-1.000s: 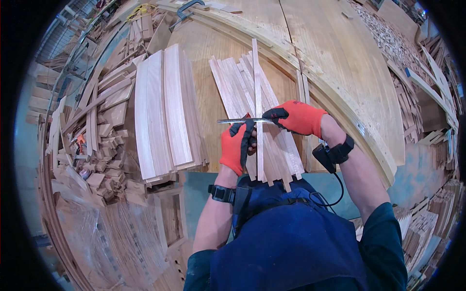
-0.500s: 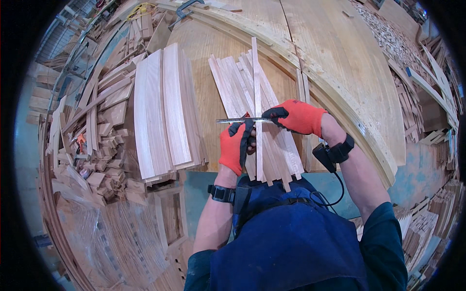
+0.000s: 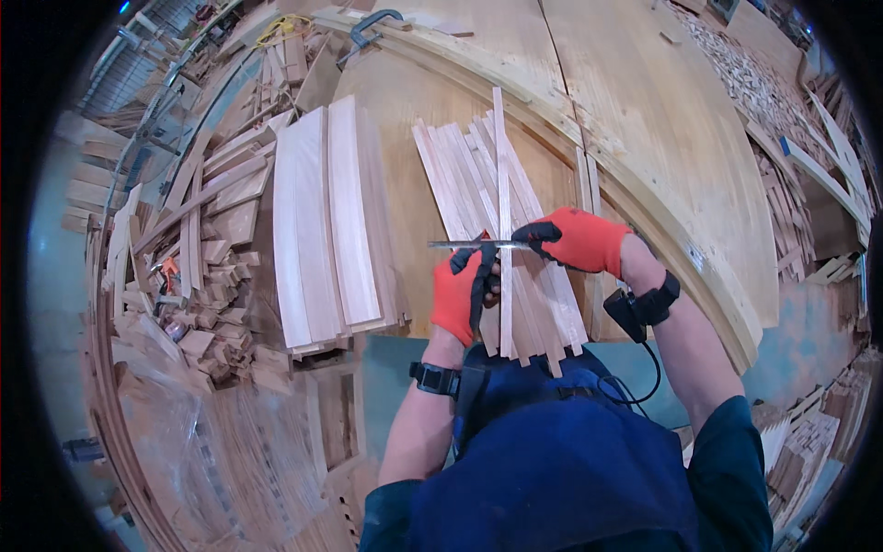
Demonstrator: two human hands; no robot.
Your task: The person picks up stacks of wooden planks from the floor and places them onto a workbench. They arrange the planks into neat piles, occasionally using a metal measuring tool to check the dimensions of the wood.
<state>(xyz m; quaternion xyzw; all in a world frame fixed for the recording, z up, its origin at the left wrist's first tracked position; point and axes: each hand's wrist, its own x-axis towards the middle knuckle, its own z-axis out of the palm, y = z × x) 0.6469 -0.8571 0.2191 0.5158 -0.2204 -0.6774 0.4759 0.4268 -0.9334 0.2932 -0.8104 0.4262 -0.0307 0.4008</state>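
A narrow pale wooden strip (image 3: 503,175) stands out lengthwise above a fanned stack of similar strips (image 3: 460,179). Across it lies a thin grey metal bar (image 3: 446,245), ruler-like; its exact kind is not clear. My right hand (image 3: 579,241), in an orange glove with black fingertips, pinches the bar's right end. My left hand (image 3: 460,293), gloved the same way, is closed at the crossing of bar and strip, with its fingers partly hidden. The near ends of the stack reach the table edge by my blue apron (image 3: 552,442).
Wider curved boards (image 3: 313,230) are stacked on the table to the left. A long curved wooden form (image 3: 662,221) runs across the table, with a clamp (image 3: 368,35) at its far end. Offcuts (image 3: 207,322) are heaped at far left; more wood lies at right.
The whole scene has shifted slightly right and down in the picture. Both hands keep their hold on the metal bar across the wooden strip.
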